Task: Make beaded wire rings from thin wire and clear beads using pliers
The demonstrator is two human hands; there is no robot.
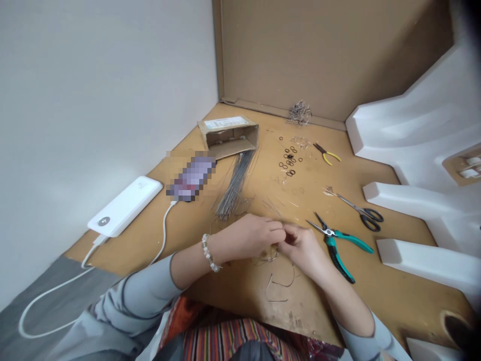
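Note:
My left hand (250, 235) and my right hand (302, 245) meet over the brown cardboard work surface (376, 296), fingers pinched together on a thin bent wire piece (268, 256) that hangs just below them. A bead bracelet (208, 253) circles my left wrist. A bent loose wire (280, 287) lies on the cardboard under my hands. Green-handled needle-nose pliers (336, 243) lie right beside my right hand. A bundle of straight steel wires (235, 185) lies just beyond my left hand.
Further back are a small cardboard box (229, 134), small black rings (288, 163), yellow-handled pliers (327, 154), a wire tangle (299, 113) and scissors (363, 210). A white power bank (126, 204) with cable and a phone (191, 179) lie left. White foam blocks (421, 135) stand right.

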